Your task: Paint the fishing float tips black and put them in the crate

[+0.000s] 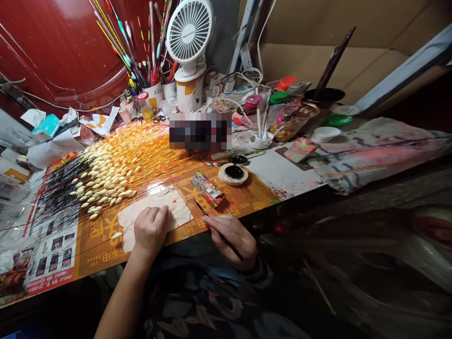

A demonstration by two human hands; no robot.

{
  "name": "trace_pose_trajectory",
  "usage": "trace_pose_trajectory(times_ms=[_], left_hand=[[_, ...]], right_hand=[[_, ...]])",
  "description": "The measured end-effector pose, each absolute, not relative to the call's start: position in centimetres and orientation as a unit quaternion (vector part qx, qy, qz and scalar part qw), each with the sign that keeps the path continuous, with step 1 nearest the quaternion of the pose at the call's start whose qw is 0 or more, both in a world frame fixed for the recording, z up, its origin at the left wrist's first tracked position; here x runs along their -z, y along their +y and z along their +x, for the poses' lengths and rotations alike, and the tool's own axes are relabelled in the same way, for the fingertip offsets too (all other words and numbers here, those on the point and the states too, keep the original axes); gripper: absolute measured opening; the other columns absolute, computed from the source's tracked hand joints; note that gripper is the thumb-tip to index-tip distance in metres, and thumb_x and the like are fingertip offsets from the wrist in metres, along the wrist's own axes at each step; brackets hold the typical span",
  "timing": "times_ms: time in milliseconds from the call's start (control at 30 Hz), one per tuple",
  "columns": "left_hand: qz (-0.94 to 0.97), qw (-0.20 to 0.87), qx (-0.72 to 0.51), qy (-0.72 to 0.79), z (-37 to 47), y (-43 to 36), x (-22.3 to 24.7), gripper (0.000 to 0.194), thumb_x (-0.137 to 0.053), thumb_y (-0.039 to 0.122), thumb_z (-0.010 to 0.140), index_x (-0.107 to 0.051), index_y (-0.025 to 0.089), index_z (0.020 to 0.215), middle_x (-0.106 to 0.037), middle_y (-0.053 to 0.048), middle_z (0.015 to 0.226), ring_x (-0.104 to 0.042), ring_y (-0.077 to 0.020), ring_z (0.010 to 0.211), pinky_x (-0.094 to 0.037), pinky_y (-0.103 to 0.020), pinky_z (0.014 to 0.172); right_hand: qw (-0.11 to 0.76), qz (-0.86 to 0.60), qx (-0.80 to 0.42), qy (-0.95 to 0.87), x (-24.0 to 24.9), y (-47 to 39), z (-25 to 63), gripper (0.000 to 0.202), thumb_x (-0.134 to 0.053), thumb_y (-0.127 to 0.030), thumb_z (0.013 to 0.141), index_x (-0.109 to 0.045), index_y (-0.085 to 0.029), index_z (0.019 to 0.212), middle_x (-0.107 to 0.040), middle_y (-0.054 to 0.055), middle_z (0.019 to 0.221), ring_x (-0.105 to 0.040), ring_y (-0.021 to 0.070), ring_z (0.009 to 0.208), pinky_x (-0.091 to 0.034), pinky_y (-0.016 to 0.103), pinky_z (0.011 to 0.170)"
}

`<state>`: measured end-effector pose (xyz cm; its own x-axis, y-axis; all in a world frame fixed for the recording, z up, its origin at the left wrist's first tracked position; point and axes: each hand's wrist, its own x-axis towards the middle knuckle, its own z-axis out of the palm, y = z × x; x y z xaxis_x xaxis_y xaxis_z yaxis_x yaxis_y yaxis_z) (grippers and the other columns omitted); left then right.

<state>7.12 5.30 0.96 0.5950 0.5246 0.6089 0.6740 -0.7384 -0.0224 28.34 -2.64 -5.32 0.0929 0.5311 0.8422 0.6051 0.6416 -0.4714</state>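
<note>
My left hand [151,228] is closed and resting on a pale cloth [181,213] with small red spots. A single cream-bodied fishing float [116,235] lies just left of it, its thin stem running toward my fingers; the grip itself is hidden. Held like a pen in my right hand [233,238] is a thin dark paintbrush [200,207], its tip pointing up and left above the table. Beyond it are a paint-smeared block [207,189] and a pale round pot of black paint [233,173].
Many more cream floats [111,169] lie bundled at the left. A white fan [189,33] stands behind, beside a cup [154,94] of brushes and coloured rods. Paint jars [253,102], a white bowl [325,135] and a stained cloth [374,153] occupy the right side.
</note>
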Motion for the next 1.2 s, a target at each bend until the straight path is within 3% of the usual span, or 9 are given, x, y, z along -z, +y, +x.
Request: trace_pose_trajectory(times_ms=[600,1200], left_hand=[[-0.884,0.125,0.280,-0.352,7.15,5.18,-0.93,0.013,-0.054,0.021,0.095,-0.060,0.020,0.106,-0.067,-0.002,0.076,-0.061,-0.0157,0.071,-0.046,-0.029,0.067],[-0.884,0.126,0.284,-0.350,7.05,5.19,-0.89,0.014,-0.056,0.021,0.094,-0.059,0.020,0.108,-0.067,-0.002,0.077,-0.061,-0.0160,0.071,-0.045,-0.030,0.066]], right_hand=[[0.583,-0.443,0.050,-0.679,4.99,-2.61,27.91,0.054,-0.058,-0.002,0.088,-0.054,-0.021,0.138,-0.071,0.010,0.110,-0.068,0.0212,0.097,-0.057,0.037,0.080],[0.618,-0.440,0.048,-0.650,5.39,-2.55,27.83,0.049,-0.059,-0.004,0.087,-0.058,-0.022,0.133,-0.073,0.010,0.106,-0.069,0.0211,0.092,-0.057,0.036,0.078]])
